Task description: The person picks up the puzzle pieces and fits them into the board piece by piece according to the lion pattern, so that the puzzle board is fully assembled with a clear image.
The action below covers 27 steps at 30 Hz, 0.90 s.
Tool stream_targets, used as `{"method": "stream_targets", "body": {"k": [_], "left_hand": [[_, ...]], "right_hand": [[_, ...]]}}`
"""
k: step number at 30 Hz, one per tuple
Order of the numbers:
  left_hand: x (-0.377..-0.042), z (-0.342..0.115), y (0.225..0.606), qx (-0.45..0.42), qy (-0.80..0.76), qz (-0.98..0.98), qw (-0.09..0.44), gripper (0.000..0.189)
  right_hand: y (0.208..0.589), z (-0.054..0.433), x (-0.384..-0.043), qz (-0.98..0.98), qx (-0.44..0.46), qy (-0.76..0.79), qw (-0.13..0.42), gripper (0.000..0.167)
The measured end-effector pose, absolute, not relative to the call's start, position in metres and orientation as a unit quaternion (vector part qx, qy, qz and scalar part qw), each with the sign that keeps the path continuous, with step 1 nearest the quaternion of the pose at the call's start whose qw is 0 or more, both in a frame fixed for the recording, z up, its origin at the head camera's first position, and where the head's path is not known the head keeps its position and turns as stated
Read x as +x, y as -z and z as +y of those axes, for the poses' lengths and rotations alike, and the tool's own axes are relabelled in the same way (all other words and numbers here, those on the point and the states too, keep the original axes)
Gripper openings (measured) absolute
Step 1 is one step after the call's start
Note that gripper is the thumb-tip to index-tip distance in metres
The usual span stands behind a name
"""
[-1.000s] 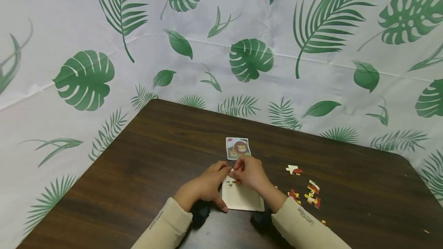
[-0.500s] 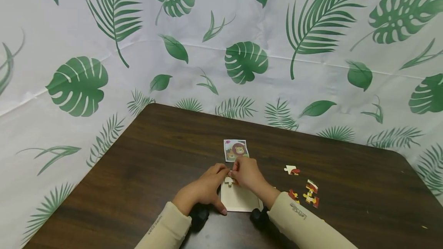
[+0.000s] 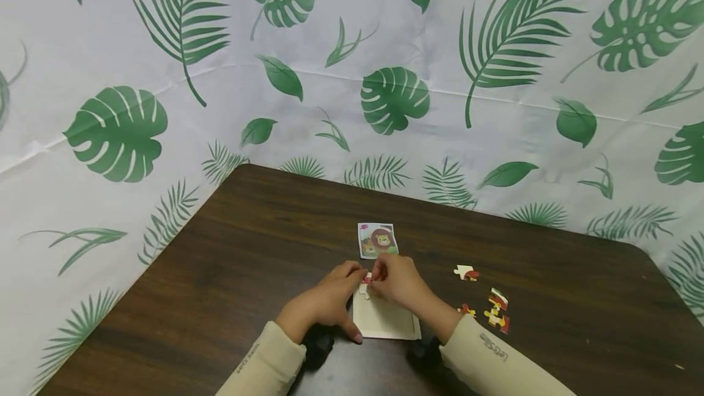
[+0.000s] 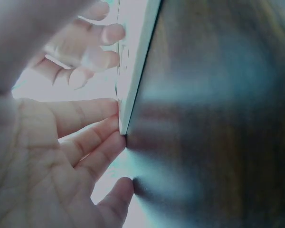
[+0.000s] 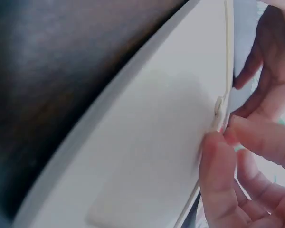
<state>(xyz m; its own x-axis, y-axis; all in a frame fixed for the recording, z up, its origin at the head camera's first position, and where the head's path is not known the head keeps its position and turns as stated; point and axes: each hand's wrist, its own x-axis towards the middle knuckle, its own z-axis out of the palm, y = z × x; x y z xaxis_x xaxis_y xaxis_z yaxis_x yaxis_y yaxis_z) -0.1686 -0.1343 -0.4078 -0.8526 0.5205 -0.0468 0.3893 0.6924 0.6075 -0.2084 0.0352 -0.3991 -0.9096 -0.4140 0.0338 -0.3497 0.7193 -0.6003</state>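
A pale wooden puzzle tray (image 3: pixel 385 321) lies on the dark table. My left hand (image 3: pixel 324 299) spans its left side, thumb near the bottom corner and fingers near the top one. In the left wrist view, the outstretched fingers (image 4: pixel 90 108) touch the tray's edge. My right hand (image 3: pixel 400 280) pinches a white-and-red puzzle piece (image 3: pixel 368 279) between thumb and fingers at the tray's upper left corner. In the right wrist view, the fingertips (image 5: pixel 217 151) cover most of that piece. A picture card (image 3: pixel 377 239) with a lion lies just beyond the tray.
Several loose puzzle pieces lie right of the tray, among them a cream-and-red piece (image 3: pixel 467 272) and a yellow-and-red piece (image 3: pixel 497 318). The brown table (image 3: pixel 264 231) ends at a leaf-printed cloth (image 3: pixel 330 109) behind and to the left.
Both hands stay at the tray's upper left corner. The right fingers have shifted slightly, so more of the red on the piece shows. The head view has swung a little.
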Motion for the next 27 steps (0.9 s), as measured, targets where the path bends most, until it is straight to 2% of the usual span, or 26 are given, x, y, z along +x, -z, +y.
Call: {"method": "stream_targets", "body": {"k": [6,17,27], "left_hand": [[-0.1699,-0.1342,0.4081,0.254,-0.299,0.914,0.102,0.105],[-0.1693,-0.134,0.4075,0.254,-0.306,0.912,0.101,0.103],[-0.1692,-0.1323,0.4087,0.254,-0.302,0.913,0.101,0.103]], "right_hand": [[0.3994,0.0385,-0.2073,0.915,-0.227,0.325,0.077,0.027],[0.4018,0.0361,-0.2073,0.911,-0.233,0.337,0.053,0.028],[0.3995,0.0439,-0.2052,0.893,-0.248,0.366,0.084,0.023]]}}
